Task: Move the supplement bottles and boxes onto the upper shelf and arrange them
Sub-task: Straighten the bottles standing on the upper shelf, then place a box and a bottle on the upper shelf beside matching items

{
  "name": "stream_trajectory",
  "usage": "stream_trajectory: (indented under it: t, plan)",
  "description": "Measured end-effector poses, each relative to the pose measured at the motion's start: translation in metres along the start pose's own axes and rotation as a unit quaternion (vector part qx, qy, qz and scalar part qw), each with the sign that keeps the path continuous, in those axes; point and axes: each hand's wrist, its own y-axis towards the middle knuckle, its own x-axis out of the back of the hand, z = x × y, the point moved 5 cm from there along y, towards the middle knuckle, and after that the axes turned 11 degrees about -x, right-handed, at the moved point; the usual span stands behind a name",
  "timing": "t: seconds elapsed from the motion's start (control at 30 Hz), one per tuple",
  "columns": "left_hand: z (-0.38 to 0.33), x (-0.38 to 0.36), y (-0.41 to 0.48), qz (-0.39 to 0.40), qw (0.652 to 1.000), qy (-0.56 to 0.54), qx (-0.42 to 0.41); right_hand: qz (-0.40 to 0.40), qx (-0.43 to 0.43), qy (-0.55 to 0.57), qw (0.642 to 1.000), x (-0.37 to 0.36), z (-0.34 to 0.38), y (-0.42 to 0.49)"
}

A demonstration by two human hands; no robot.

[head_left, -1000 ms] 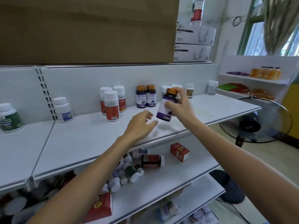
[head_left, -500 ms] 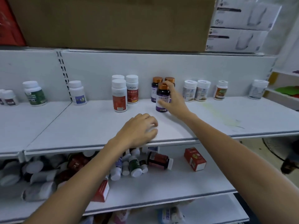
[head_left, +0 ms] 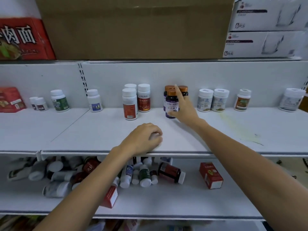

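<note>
Purple bottle [head_left: 171, 105] standing upright on the upper shelf [head_left: 100, 130]: long axis vertical, copper cap up, label facing me. My right hand [head_left: 183, 109] grips it, thumb low on the front. Two like bottles [head_left: 183, 89] stand just behind at 12 o'clock, red-labelled bottles [head_left: 130, 104] at 9, a white pair [head_left: 211, 100] at 3. Bare shelf runs toward 6, where my left hand [head_left: 143, 139] rests at the front edge, loosely curled, holding nothing.

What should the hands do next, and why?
Probably the right hand should let go of the purple bottle. It stands upright on the upper shelf, in front of two matching bottles. That would free the hand to fetch more, since many loose bottles lie jumbled on the lower shelf.
</note>
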Motion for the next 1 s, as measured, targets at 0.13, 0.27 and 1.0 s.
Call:
stream_trajectory:
  t: [0.13,0.27,1.0]
  plan:
    - [-0.024,-0.002,-0.005,-0.01,0.998,0.052,-0.02,-0.036,-0.001,-0.016,0.999,0.02,-0.003,-0.021]
    - [-0.052,0.001,-0.018,-0.06,0.998,0.02,-0.028,-0.067,0.045,-0.021,0.997,0.039,0.006,-0.062]
    - [-0.016,-0.113,-0.166,-0.071,0.993,-0.078,0.045,0.009,-0.074,0.057,0.996,-0.045,-0.044,-0.256]
